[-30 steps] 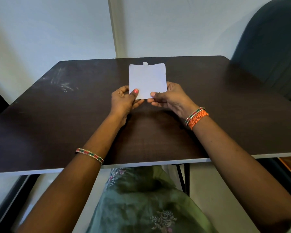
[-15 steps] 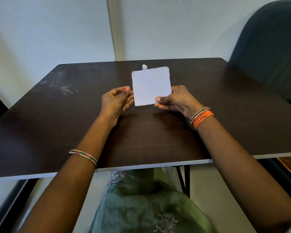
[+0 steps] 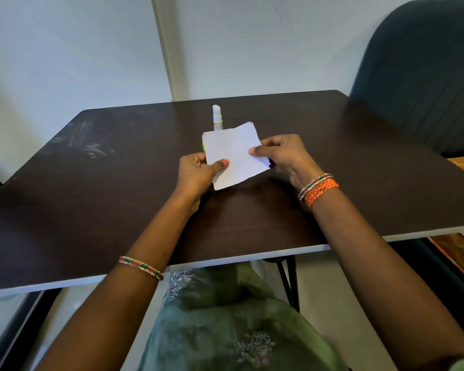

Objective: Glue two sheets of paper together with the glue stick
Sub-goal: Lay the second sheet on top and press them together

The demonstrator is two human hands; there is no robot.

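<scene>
A small white square of paper (image 3: 236, 153) is held just above the middle of the dark table (image 3: 91, 204), tilted with its far edge turned to the right. My left hand (image 3: 198, 175) pinches its left edge, thumb on top. My right hand (image 3: 281, 153) grips its right edge. A second edge shows along the far side, so two sheets seem stacked. Behind the paper stands a white glue stick (image 3: 217, 117) with a yellow-green band, its lower part hidden by the paper.
A dark upholstered chair (image 3: 423, 73) stands at the table's far right corner. White walls rise behind the table. Faint scuff marks (image 3: 89, 145) lie on the left of the tabletop. My lap in green cloth is below the near edge.
The paper has dropped lower and rotated, uncovering more of the glue stick. My left hand, which had let go half a second ago, grips the left edge again.
</scene>
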